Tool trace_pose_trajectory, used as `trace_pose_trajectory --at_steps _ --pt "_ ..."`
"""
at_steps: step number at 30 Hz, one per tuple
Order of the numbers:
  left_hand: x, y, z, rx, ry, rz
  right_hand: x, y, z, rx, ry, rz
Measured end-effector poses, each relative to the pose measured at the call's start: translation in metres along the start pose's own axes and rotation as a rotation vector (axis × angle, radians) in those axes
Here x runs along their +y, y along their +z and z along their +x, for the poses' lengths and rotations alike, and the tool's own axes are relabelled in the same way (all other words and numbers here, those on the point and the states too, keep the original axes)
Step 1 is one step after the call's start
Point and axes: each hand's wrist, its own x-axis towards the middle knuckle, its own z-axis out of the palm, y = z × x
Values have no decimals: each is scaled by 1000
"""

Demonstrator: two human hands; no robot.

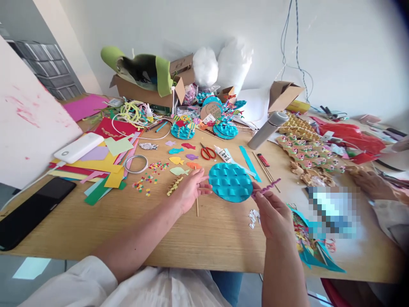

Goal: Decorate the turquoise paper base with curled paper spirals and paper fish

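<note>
I hold a round blue paper disc [230, 182] with rows of raised woven strips above the table. The fingers of my left hand [188, 192] are at its left edge, loosely bent. My right hand [273, 209] pinches the right edge, with a twisted purple strip [270, 186] sticking out past the fingers. A thin wooden stick [197, 208] shows below my left hand. Left of it lie a braided tan strip [174, 186] and several paper fish, among them a pale green fish [179, 171]. White scraps [254, 218] lie under the disc by my right hand.
Beyond the disc are red scissors [208, 152], a glue tube [223, 154] and a grey bottle [266, 130]. Coloured paper [111, 164], a power bank [78, 147] and a phone [35, 211] lie left. Another person's hand [367, 183] rests at the right.
</note>
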Motion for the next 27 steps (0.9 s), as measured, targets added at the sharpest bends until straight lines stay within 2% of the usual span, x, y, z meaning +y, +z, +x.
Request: trace_pose_trajectory --at_steps 5,7,11,15,18,22,27 --pt "15 -19 -43 23 149 60 -20 19 -26 -161 -35 17" --pt "19 -34 -64 54 240 91 -21 28 -38 -242 -27 6" --pt "19 -73 -111 204 354 170 -14 47 -69 -427 85 -48" --pt "8 -114 -158 395 327 229 -3 64 -102 -636 245 -84" --pt "-3 -140 -186 489 245 231 6 75 -123 -723 333 -100" --pt "-11 -160 -204 555 196 237 18 88 -139 -745 408 -147" --pt "-8 -171 -205 573 213 281 27 104 -144 -771 398 -190"
